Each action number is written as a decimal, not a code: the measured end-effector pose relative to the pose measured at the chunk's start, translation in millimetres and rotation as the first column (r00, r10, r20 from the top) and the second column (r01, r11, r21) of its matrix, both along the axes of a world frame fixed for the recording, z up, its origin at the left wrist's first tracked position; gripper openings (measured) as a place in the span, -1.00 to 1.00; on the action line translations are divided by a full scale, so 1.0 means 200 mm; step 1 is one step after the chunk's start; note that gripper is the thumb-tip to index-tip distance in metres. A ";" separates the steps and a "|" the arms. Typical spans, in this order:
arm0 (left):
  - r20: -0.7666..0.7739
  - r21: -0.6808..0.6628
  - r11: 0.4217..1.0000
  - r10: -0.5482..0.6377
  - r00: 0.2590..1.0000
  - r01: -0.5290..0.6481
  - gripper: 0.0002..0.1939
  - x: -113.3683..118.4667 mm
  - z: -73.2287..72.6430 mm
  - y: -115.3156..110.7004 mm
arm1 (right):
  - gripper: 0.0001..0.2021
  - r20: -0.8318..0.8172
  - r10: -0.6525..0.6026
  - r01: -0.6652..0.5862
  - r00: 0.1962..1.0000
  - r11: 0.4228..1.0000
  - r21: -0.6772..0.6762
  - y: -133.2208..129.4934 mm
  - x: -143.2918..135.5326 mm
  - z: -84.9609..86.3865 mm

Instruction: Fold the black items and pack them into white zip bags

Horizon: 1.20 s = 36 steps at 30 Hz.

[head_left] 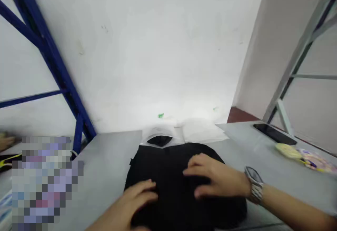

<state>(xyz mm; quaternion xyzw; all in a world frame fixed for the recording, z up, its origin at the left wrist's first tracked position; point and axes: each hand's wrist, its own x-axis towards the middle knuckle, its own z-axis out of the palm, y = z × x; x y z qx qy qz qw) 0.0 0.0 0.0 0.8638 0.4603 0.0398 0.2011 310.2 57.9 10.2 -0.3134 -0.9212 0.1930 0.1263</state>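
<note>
A black cloth item, perhaps a folded garment [171,175], lies on the grey table in front of me. My left hand [134,197] rests at its left side with the fingers stretched out. On its right half lies my right hand [207,176], fingers spread and slightly curled, with a watch on the wrist. Neither hand grips anything that shows. Just beyond the cloth are white translucent plastic bags or sheets [205,131]. A dark oval patch [159,140] shows at the left one.
A dark phone [275,133] lies at the right edge, near a yellow and purple patterned item [316,160]. Blue metal framing [56,69] rises at the left, beside a blurred-out patch. A white wall [158,48] stands behind the table [105,175].
</note>
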 end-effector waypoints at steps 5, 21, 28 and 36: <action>0.024 0.101 0.995 0.011 1.000 -0.014 -0.60 -0.15 -0.14 -0.10 | -0.65 -0.037 -0.011 0.011 0.999 1.000 -0.002 -0.28 0.09 -0.14; 0.183 0.275 0.868 0.375 0.909 -0.414 -0.74 -0.05 -0.08 0.45 | -0.80 -0.232 -0.582 0.575 0.780 0.812 -0.103 0.10 0.00 -0.24; 0.176 0.364 0.844 0.354 0.919 -0.395 -0.56 -0.05 -0.14 0.65 | -0.67 -0.195 -0.682 0.702 0.705 0.710 0.051 0.39 0.25 -0.26; 0.294 0.387 0.796 0.371 0.881 -0.465 -0.86 -0.05 -0.11 0.65 | -0.83 -0.397 -0.637 0.659 0.661 0.745 -0.098 0.43 0.31 -0.31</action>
